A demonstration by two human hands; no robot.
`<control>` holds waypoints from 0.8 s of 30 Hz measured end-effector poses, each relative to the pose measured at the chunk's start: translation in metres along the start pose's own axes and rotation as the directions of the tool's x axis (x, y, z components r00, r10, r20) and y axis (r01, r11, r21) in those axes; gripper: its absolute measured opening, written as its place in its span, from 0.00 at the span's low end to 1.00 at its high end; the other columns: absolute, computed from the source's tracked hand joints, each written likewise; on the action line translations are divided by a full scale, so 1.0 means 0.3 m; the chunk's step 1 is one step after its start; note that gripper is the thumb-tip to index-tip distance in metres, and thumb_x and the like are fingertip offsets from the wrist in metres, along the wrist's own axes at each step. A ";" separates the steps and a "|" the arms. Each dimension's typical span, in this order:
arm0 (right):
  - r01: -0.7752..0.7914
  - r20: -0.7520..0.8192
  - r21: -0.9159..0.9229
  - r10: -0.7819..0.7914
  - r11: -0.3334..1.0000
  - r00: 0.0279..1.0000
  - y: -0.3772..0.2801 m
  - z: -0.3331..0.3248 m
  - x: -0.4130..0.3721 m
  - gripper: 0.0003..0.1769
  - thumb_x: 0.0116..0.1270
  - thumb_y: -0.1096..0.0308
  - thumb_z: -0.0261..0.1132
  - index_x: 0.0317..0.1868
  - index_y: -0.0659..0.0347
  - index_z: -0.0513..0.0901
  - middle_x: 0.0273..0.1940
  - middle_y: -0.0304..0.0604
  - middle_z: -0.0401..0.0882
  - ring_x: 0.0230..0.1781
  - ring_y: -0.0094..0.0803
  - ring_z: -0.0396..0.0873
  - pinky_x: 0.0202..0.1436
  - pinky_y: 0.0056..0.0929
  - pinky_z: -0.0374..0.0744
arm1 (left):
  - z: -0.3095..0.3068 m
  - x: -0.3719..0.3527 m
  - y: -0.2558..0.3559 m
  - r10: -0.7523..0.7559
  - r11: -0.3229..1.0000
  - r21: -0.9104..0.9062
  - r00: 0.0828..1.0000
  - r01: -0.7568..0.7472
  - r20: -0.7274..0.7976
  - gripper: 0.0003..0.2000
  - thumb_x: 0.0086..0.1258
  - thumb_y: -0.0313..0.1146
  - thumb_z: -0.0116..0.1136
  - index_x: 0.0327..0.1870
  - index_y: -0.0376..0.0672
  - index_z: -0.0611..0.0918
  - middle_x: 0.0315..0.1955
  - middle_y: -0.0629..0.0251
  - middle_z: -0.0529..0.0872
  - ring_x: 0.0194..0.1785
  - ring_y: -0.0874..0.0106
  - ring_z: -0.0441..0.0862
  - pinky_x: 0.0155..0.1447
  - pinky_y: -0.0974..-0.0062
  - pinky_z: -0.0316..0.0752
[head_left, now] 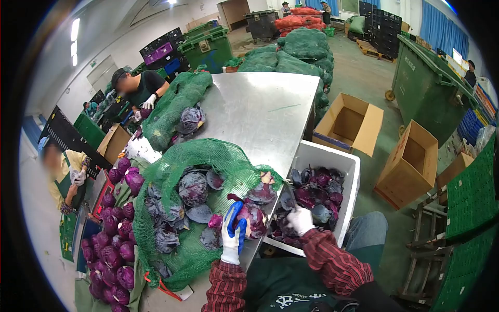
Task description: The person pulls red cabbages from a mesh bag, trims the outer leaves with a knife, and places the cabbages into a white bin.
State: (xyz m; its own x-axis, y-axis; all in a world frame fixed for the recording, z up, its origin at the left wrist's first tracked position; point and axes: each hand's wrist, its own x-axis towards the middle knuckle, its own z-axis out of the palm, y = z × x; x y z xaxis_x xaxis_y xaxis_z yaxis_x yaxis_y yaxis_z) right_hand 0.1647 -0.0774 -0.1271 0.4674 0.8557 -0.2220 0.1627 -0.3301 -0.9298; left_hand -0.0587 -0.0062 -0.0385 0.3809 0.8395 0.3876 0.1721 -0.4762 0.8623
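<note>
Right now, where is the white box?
Head view, lower right of centre: the white box sits beside the table's right edge, just beyond the right hand, holding cabbage leaves.

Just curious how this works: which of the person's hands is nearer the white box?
Right. The right hand is over the box at its near edge; the left hand is beside it, gripping a cabbage on the table.

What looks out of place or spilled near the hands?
Nothing alarming: torn leaf scraps lie loose on the steel table beside the red cabbage in the left hand; the right hand holds a knife.
</note>
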 end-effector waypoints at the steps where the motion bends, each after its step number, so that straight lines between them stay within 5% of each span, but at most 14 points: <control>1: -0.139 -0.047 -0.006 0.139 0.990 0.989 -0.054 -0.029 -0.011 0.15 0.62 0.66 0.63 0.44 0.70 0.80 0.24 0.47 0.83 0.19 0.27 0.82 0.26 0.25 0.80 | -0.009 0.001 -0.010 0.003 1.000 0.008 1.000 -0.003 -0.005 0.27 0.68 0.45 0.60 0.64 0.37 0.74 0.62 0.56 0.76 0.67 0.62 0.70 0.72 0.65 0.60; 3: -0.049 -0.083 0.005 0.049 0.999 0.995 -0.169 -0.054 -0.103 0.22 0.61 0.62 0.67 0.50 0.71 0.79 0.27 0.47 0.83 0.20 0.24 0.81 0.26 0.25 0.79 | -0.008 -0.013 -0.041 -0.027 0.999 -0.017 1.000 0.027 0.010 0.28 0.68 0.46 0.60 0.64 0.37 0.73 0.62 0.56 0.75 0.68 0.62 0.69 0.72 0.66 0.60; 5: 0.128 0.147 -0.002 -0.126 0.992 0.981 -0.258 -0.037 -0.158 0.30 0.61 0.52 0.67 0.54 0.70 0.78 0.35 0.58 0.84 0.36 0.38 0.86 0.40 0.32 0.81 | 0.000 -0.013 -0.037 -0.073 0.989 -0.126 0.997 0.077 0.033 0.28 0.69 0.47 0.59 0.65 0.38 0.72 0.63 0.56 0.74 0.68 0.62 0.69 0.73 0.66 0.59; 7: 0.126 0.300 0.038 -0.132 0.991 0.945 -0.299 0.003 -0.156 0.35 0.59 0.48 0.69 0.56 0.69 0.77 0.37 0.61 0.83 0.41 0.41 0.85 0.45 0.34 0.79 | -0.004 0.007 -0.020 0.000 0.999 -0.033 0.996 0.003 0.085 0.28 0.69 0.46 0.59 0.65 0.38 0.72 0.63 0.56 0.74 0.68 0.62 0.69 0.72 0.66 0.59; 9: 0.062 0.339 0.242 -0.144 0.968 0.930 -0.326 0.000 -0.157 0.34 0.59 0.47 0.67 0.52 0.71 0.78 0.35 0.61 0.82 0.37 0.42 0.85 0.41 0.34 0.80 | -0.005 0.013 -0.015 -0.016 0.999 -0.044 0.996 0.020 0.083 0.28 0.69 0.45 0.59 0.65 0.37 0.72 0.63 0.56 0.74 0.68 0.62 0.69 0.72 0.66 0.60; 11: 0.064 0.354 0.020 -0.067 0.998 0.933 -0.340 -0.017 -0.138 0.20 0.61 0.56 0.68 0.40 0.67 0.80 0.20 0.36 0.76 0.18 0.18 0.71 0.24 0.21 0.72 | -0.006 0.010 -0.009 -0.041 0.997 -0.058 0.995 0.046 0.088 0.28 0.68 0.45 0.60 0.65 0.37 0.72 0.63 0.56 0.74 0.68 0.62 0.69 0.72 0.66 0.60; 12: 0.177 0.376 0.025 -0.173 0.984 0.910 -0.303 0.002 -0.125 0.16 0.62 0.60 0.63 0.37 0.68 0.79 0.19 0.41 0.78 0.18 0.22 0.76 0.24 0.25 0.75 | -0.002 0.013 0.001 -0.032 0.998 -0.050 0.996 0.037 0.087 0.28 0.68 0.43 0.60 0.65 0.37 0.72 0.63 0.56 0.74 0.68 0.62 0.69 0.72 0.66 0.60; 13: 0.172 0.372 0.023 -0.168 0.985 0.913 -0.290 0.023 -0.123 0.16 0.62 0.60 0.63 0.37 0.68 0.79 0.19 0.41 0.78 0.18 0.22 0.76 0.24 0.25 0.75 | 0.005 0.016 0.008 -0.023 0.999 -0.044 0.996 0.027 0.087 0.27 0.67 0.42 0.61 0.65 0.37 0.73 0.63 0.56 0.74 0.68 0.62 0.69 0.72 0.66 0.60; 15: 0.289 0.180 -0.335 -0.240 0.897 0.954 -0.279 0.066 -0.118 0.13 0.61 0.64 0.59 0.35 0.69 0.78 0.21 0.50 0.81 0.20 0.31 0.82 0.26 0.31 0.79 | 0.012 0.023 0.012 -0.029 0.998 -0.045 0.994 0.034 0.104 0.28 0.65 0.39 0.63 0.64 0.37 0.73 0.63 0.56 0.74 0.68 0.63 0.69 0.72 0.66 0.60; 16: 0.331 0.144 -0.341 -0.299 0.880 0.943 -0.276 0.060 -0.110 0.12 0.59 0.66 0.56 0.33 0.69 0.78 0.21 0.54 0.81 0.23 0.39 0.84 0.30 0.36 0.81 | 0.017 0.029 0.013 -0.029 0.999 -0.033 0.993 0.033 0.112 0.28 0.64 0.38 0.64 0.64 0.37 0.74 0.62 0.56 0.75 0.68 0.63 0.69 0.72 0.66 0.61; 19: 0.152 0.197 0.040 -0.157 0.987 0.968 -0.192 0.020 -0.061 0.10 0.58 0.67 0.56 0.32 0.67 0.79 0.17 0.49 0.80 0.16 0.34 0.81 0.23 0.33 0.79 | 0.021 0.034 0.046 -0.052 0.995 -0.080 0.993 0.060 0.105 0.29 0.61 0.35 0.67 0.64 0.38 0.74 0.62 0.57 0.75 0.67 0.64 0.69 0.72 0.67 0.61; 20: 0.343 0.164 -0.157 -0.318 0.926 0.934 -0.043 0.033 0.018 0.10 0.58 0.68 0.57 0.33 0.67 0.80 0.18 0.48 0.80 0.15 0.31 0.79 0.21 0.31 0.77 | 0.011 0.041 0.043 -0.021 0.999 -0.030 0.988 0.026 0.152 0.28 0.61 0.34 0.67 0.64 0.38 0.74 0.62 0.57 0.75 0.67 0.64 0.69 0.72 0.67 0.61; 21: -0.179 0.222 0.057 0.162 0.982 0.961 -0.121 -0.004 -0.008 0.10 0.59 0.68 0.58 0.37 0.66 0.81 0.20 0.48 0.81 0.16 0.32 0.80 0.22 0.31 0.78 | 0.009 0.056 0.037 0.013 1.000 0.018 0.980 -0.017 0.199 0.28 0.61 0.33 0.67 0.64 0.38 0.74 0.62 0.57 0.75 0.67 0.64 0.69 0.72 0.67 0.61; 24: -0.032 -0.085 -0.091 0.024 0.995 0.996 -0.019 0.019 0.010 0.14 0.65 0.66 0.61 0.47 0.65 0.80 0.27 0.47 0.84 0.17 0.29 0.81 0.24 0.26 0.78 | 0.010 0.030 0.022 -0.003 0.993 -0.112 0.983 0.024 0.186 0.27 0.62 0.31 0.66 0.64 0.38 0.74 0.63 0.57 0.74 0.68 0.64 0.68 0.72 0.67 0.61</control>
State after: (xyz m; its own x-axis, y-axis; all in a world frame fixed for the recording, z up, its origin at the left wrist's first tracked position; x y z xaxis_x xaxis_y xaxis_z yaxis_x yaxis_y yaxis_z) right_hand 0.1603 -0.0708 -0.1242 0.5435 0.8105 -0.2182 0.2266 -0.3920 -0.8916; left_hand -0.0513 -0.0025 -0.0303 0.5429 0.7774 0.3177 0.0783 -0.4235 0.9025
